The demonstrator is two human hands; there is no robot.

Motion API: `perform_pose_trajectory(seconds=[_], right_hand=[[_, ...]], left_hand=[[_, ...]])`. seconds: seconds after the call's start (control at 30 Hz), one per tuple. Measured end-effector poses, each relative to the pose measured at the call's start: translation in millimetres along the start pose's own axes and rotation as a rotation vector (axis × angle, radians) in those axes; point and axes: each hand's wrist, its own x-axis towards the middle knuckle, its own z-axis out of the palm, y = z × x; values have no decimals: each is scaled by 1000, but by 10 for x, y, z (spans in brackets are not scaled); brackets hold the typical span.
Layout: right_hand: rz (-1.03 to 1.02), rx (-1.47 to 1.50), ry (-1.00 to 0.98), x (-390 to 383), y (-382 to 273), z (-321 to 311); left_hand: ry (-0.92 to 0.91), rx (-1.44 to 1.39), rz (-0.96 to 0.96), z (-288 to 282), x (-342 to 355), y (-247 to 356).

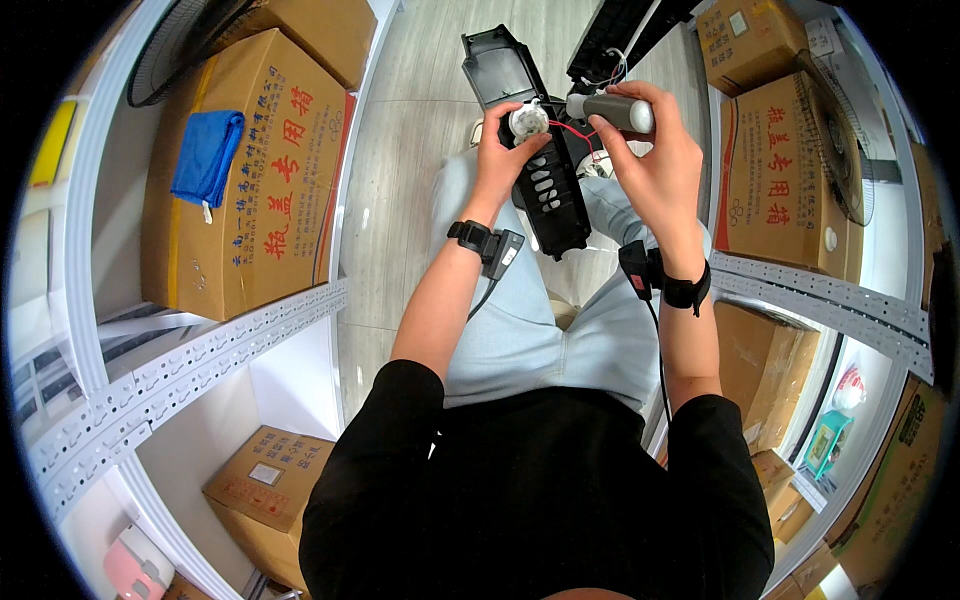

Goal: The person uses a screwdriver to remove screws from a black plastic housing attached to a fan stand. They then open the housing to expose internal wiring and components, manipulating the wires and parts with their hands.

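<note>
A long black plastic housing [553, 205] with a row of slots lies between my knees, its far end bearing a translucent grey panel. Against it my left hand [497, 150] is closed around a small round whitish part [528, 121], thumb and fingers on its rim. Red wires [572, 130] run from beside this part toward the right. My right hand [655, 150] grips a grey cylindrical tool [605, 108] with pale ends, held sideways, its narrower end pointing at the round part. The tool's exact kind and its tip are not clear.
Metal shelves [190, 350] flank me on both sides. A large cardboard box [250, 180] carries a folded blue cloth [208, 155] on the left. On the right stand another box [775, 170] and a round black fan guard [835, 140]. Black parts [610, 40] lie ahead on the tiled floor.
</note>
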Motion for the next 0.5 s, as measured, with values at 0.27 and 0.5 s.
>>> perform_pose_trajectory(seconds=[0.27,0.5], right_hand=[[-254,-176,-32,233,23,13],[-197,-271,-62,299,20,-8]], left_hand=[[-17,-38,-28,6,-22,10],[-24,-41,1,-31,-2,-15]])
